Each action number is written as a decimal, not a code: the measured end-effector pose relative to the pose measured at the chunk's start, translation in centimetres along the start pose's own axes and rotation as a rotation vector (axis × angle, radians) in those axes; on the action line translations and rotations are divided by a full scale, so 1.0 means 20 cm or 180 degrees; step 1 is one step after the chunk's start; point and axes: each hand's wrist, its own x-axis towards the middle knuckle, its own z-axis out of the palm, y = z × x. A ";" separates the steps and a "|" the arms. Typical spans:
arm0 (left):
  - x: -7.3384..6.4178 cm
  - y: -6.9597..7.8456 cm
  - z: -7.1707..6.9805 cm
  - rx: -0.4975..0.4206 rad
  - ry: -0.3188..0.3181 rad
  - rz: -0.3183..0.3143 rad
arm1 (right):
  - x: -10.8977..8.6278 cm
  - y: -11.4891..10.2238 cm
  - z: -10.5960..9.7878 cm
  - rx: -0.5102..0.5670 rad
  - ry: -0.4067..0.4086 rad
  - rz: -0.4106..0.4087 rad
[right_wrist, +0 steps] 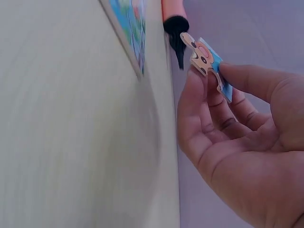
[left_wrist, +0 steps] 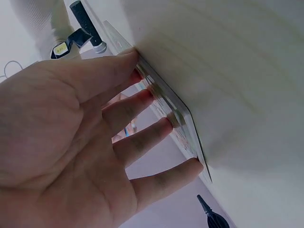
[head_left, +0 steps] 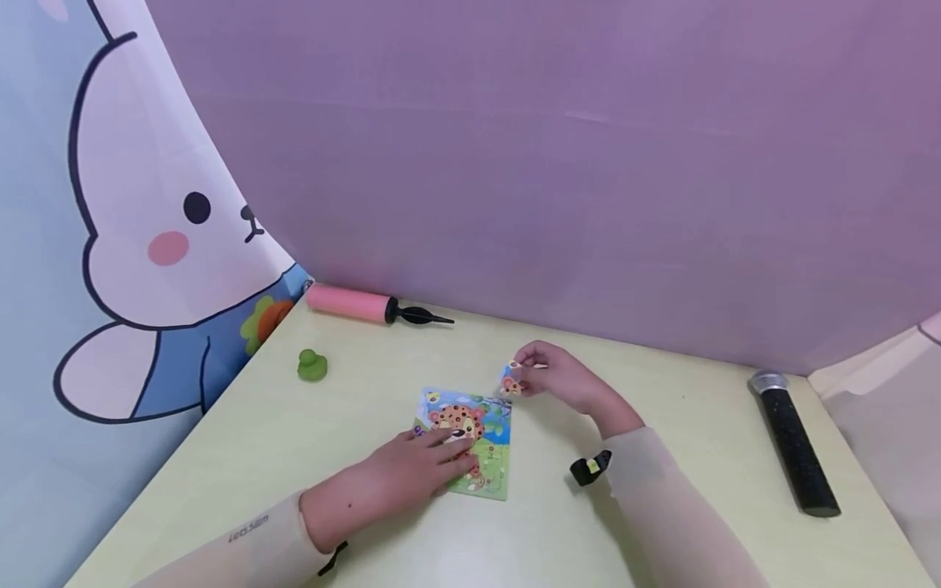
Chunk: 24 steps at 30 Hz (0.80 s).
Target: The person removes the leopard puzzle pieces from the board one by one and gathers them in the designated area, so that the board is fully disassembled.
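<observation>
A square jigsaw puzzle [head_left: 498,478] with a cartoon leopard on a green and blue scene lies on the table. My left hand [head_left: 397,478] rests on its left part, fingers spread across the picture and covering some of it. In the left wrist view the fingertips [left_wrist: 192,165] touch the puzzle's surface and the thumb is at its edge. Just off the puzzle's upper right corner, my right hand [head_left: 562,380] pinches a puzzle piece [right_wrist: 211,66] between thumb and fingers. Part of a cartoon animal face on blue shows on this piece, held above the table.
A pink hand pump [head_left: 349,303] with a black nozzle lies along the table's back edge. Nearer, at the left, sits a small green toy duck [head_left: 312,366]. A black microphone [head_left: 796,449] lies at the far right. Behind the table hangs a purple cloth [head_left: 559,180].
</observation>
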 end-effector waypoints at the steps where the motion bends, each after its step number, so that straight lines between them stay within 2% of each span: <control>1: 0.00 0.00 0.00 0.0009 0.0005 0.0002 | -0.01 0.01 -0.02 0.0001 0.0006 -0.0011; 9: 0.00 0.00 -0.01 -0.0112 0.0009 0.0004 | -0.09 0.08 -0.11 -0.0068 -0.0065 0.0092; 16: 0.01 0.00 -0.01 -0.0051 0.0037 0.0054 | -0.13 0.13 -0.12 -0.0164 -0.0353 0.0307; 20: 0.01 0.00 -0.01 -0.0017 0.0051 0.0074 | -0.15 0.13 -0.11 -0.0341 -0.0453 0.0338; 24: 0.01 0.00 -0.02 -0.0038 0.0022 0.0060 | -0.16 0.12 -0.09 -0.0662 -0.0422 0.0290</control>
